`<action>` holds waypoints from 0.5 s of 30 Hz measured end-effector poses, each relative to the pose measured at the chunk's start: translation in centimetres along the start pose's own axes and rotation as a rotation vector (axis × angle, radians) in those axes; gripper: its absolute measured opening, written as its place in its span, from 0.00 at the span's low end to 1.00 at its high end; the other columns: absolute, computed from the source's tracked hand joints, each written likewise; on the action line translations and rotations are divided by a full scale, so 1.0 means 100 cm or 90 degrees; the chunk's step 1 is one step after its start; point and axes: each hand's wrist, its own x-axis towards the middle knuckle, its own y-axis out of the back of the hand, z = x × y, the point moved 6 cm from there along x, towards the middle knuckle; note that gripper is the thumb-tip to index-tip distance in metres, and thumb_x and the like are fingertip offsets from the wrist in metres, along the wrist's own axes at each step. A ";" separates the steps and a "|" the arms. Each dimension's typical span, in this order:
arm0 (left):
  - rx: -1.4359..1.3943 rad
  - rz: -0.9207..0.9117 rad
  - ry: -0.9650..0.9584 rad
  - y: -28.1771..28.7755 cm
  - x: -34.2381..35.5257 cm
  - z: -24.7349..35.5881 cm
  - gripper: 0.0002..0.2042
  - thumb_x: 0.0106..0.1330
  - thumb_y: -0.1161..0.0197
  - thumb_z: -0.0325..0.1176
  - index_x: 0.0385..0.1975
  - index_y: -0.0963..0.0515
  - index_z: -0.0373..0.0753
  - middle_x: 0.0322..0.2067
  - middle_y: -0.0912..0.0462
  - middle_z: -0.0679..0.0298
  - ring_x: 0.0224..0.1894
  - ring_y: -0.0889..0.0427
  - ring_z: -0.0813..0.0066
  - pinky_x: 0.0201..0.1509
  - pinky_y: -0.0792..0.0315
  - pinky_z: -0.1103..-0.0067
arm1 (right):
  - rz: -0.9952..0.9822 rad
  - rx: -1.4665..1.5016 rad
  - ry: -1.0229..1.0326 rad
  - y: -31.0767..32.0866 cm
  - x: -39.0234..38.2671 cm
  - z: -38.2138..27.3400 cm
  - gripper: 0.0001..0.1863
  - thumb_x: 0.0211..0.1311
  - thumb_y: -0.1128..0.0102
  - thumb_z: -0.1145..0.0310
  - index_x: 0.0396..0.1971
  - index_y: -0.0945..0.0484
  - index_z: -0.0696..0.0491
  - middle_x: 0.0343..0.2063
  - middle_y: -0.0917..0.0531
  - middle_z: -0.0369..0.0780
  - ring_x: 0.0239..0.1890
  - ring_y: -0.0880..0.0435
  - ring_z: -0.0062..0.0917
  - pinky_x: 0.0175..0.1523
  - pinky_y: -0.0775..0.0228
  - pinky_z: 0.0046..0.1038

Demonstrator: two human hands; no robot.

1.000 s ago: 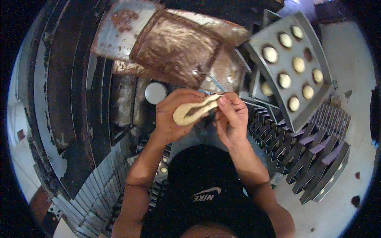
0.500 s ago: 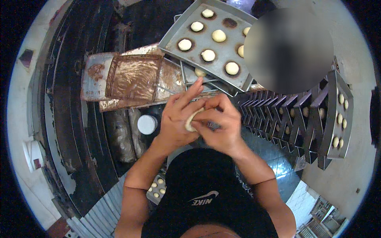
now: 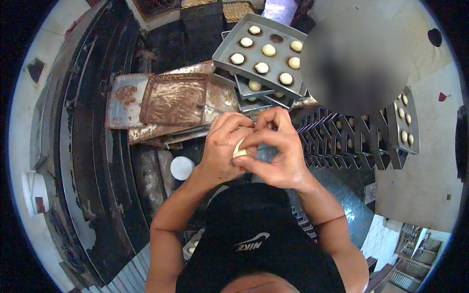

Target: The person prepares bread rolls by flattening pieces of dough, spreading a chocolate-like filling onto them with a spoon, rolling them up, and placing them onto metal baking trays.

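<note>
Between my hands, in front of my chest, is a small piece of pale dough (image 3: 239, 149), mostly covered by fingers. My left hand (image 3: 221, 146) cups it with the fingers curled round. Thumb and fingertips of my right hand (image 3: 279, 155) pinch its edge from the right side. Just beyond, a grey metal baking tray (image 3: 250, 52) carries several pale dough balls, among them one round ball (image 3: 268, 50) near its middle. One dark round spot on that tray bears no ball.
More trays are stacked crosswise under it, with a dough ball (image 3: 254, 85) showing. At left lie a brown-smeared pan (image 3: 177, 100) and a white round tub (image 3: 182, 168). A rack of stacked trays (image 3: 337, 139) stands at right. A blurred patch covers the upper right.
My left fingers, one of them stretched out before, have curled in around the dough. My right hand still pinches it. The whole view has shifted slightly, showing more of the trays at the back.
</note>
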 end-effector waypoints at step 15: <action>0.109 -0.012 -0.119 0.022 -0.022 0.041 0.26 0.65 0.34 0.56 0.53 0.13 0.42 0.71 0.30 0.54 0.77 0.44 0.47 0.78 0.60 0.54 | 0.293 0.675 -0.280 -0.088 -0.068 -0.003 0.32 0.80 0.57 0.49 0.68 0.35 0.61 0.61 0.25 0.49 0.64 0.25 0.33 0.66 0.31 0.34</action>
